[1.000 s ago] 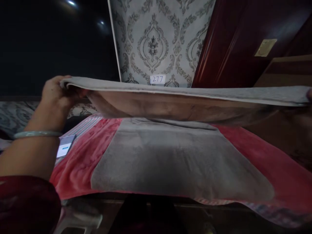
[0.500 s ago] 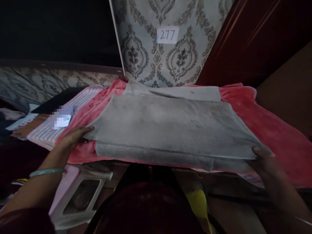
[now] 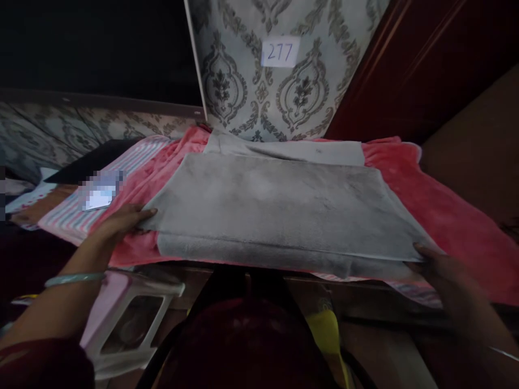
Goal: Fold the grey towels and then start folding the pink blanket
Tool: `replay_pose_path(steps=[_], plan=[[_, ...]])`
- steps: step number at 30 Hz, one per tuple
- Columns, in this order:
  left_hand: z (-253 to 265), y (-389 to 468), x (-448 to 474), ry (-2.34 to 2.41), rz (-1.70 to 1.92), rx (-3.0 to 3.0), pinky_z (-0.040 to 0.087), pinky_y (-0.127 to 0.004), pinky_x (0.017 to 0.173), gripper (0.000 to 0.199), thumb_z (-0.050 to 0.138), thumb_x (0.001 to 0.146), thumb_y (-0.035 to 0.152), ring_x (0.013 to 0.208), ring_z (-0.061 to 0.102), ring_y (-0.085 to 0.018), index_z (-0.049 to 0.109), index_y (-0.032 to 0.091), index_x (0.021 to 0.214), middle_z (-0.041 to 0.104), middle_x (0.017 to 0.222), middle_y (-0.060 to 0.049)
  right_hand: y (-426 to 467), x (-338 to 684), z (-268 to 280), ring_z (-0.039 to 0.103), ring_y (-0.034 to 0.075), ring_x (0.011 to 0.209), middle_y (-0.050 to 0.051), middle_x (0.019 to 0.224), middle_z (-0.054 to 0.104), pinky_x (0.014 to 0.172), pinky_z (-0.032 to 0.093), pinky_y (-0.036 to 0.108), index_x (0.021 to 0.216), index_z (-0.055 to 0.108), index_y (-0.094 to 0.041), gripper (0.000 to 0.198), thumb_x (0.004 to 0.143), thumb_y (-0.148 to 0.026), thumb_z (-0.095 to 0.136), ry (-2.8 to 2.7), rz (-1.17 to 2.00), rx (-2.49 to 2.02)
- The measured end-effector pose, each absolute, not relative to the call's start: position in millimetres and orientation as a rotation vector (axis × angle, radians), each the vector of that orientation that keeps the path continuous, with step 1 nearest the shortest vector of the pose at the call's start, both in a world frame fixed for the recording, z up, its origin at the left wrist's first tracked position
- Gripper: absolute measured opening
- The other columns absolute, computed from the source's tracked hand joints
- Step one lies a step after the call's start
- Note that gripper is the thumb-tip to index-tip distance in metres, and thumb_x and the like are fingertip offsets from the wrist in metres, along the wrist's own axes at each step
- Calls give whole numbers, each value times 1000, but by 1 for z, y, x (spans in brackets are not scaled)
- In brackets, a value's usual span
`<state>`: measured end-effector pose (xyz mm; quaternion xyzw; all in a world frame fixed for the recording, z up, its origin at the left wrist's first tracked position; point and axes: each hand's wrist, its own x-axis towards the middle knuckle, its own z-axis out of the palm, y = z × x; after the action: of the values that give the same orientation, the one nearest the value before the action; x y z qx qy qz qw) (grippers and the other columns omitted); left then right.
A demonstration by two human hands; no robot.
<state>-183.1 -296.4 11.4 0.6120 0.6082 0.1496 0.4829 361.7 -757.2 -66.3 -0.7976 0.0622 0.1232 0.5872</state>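
Observation:
A grey towel point(image 3: 267, 205) lies partly folded over itself, its upper layer stretched between my two hands. My left hand point(image 3: 132, 219) pinches the near left corner, thumb on top. At the near right corner, my right hand point(image 3: 436, 265) grips the cloth the same way, its fingers partly hidden under the fabric. Beyond the fold, a strip of the towel's lower layer shows at the back, and another strip shows along the front. Under it spreads a pink-red plush blanket point(image 3: 458, 216).
A phone point(image 3: 100, 195), partly pixelated, rests on striped cloth point(image 3: 68, 216) at left. Behind stand a dark screen point(image 3: 97, 48) and a wall with a paper point(image 3: 280, 52) marked 277. Dark red furniture point(image 3: 405, 65) rises at right. Below left is a pink-and-white stool point(image 3: 133, 324).
Both hands keep hold of the towel's corners, and the towel lies almost as before. My right hand has shifted slightly left; the whole view has tilted a little.

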Motion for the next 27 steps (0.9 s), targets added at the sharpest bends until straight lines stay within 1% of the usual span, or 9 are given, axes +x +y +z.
replay_pose_path(steps=[3, 6, 8, 10, 12, 14, 17, 21, 27], plan=[[8, -279, -196, 1475, 281, 1594, 42, -23, 52, 61, 79, 45, 65, 55, 46, -13, 59, 23, 84, 53, 55, 8, -759, 359, -55, 58, 12, 58, 3, 82, 59, 49, 57, 18, 82, 56, -18, 16, 81, -3, 60, 283, 472, -1703], [9, -249, -203, 1686, 160, 1936, 44, -26, 58, 43, 61, 62, 64, 65, 56, -20, 58, 25, 80, 58, 57, 3, -768, 371, -51, 55, 11, 51, -1, 71, 55, 46, 55, 19, 84, 58, -19, 17, 77, -5, 64, 208, 504, -1706], [11, -235, -191, 1807, 185, 2268, 49, -31, 70, 33, 52, 72, 56, 85, 64, -26, 57, 25, 81, 69, 74, -2, -774, 385, -50, 56, 14, 51, 1, 69, 56, 46, 56, 24, 84, 61, -19, 13, 76, -13, 69, 108, 442, -1795], [12, -236, -158, 1718, 314, 2542, 52, -37, 86, 32, 47, 78, 51, 104, 65, -28, 60, 25, 94, 74, 105, -5, -776, 398, -49, 62, 19, 57, 6, 73, 62, 52, 59, 32, 88, 67, -19, 13, 78, -26, 70, -48, 327, -2024], [11, -253, -105, 1445, 429, 2692, 50, -40, 100, 40, 46, 82, 47, 117, 64, -27, 60, 25, 113, 67, 132, -6, -768, 405, -45, 69, 27, 73, 13, 82, 69, 66, 62, 44, 101, 71, -16, 29, 81, -35, 64, -238, 110, -2376], [9, -280, -41, 1030, 380, 2825, 43, -42, 112, 48, 48, 84, 40, 133, 56, -28, 60, 20, 126, 62, 143, -10, -747, 403, -39, 70, 35, 97, 20, 101, 72, 85, 59, 55, 120, 69, -12, 45, 86, -38, 57, -461, -157, -2676], [7, -324, 52, 544, 308, 2950, 36, -43, 120, 55, 48, 90, 37, 146, 44, -29, 54, 16, 141, 49, 156, -15, -691, 383, -32, 55, 36, 130, 23, 139, 60, 107, 47, 57, 138, 61, -11, 53, 94, -37, 46, -872, -396, -2734], [5, -359, 138, 293, 160, 2992, 32, -45, 123, 59, 48, 97, 37, 150, 37, -30, 47, 14, 150, 38, 162, -18, -599, 342, -33, 39, 30, 147, 16, 159, 44, 121, 32, 49, 152, 49, -15, 56, 101, -37, 38, -1409, -209, -2507], [-27, -365, 179, 353, 248, 3079, 25, -58, 123, 58, 41, 101, 38, 154, 28, -32, 42, 18, 155, 34, 165, -15, -521, 332, -48, 17, 30, 157, 8, 170, 21, 123, 20, 56, 162, 30, -28, 61, 105, -49, 33, -1706, 12, -2357]])
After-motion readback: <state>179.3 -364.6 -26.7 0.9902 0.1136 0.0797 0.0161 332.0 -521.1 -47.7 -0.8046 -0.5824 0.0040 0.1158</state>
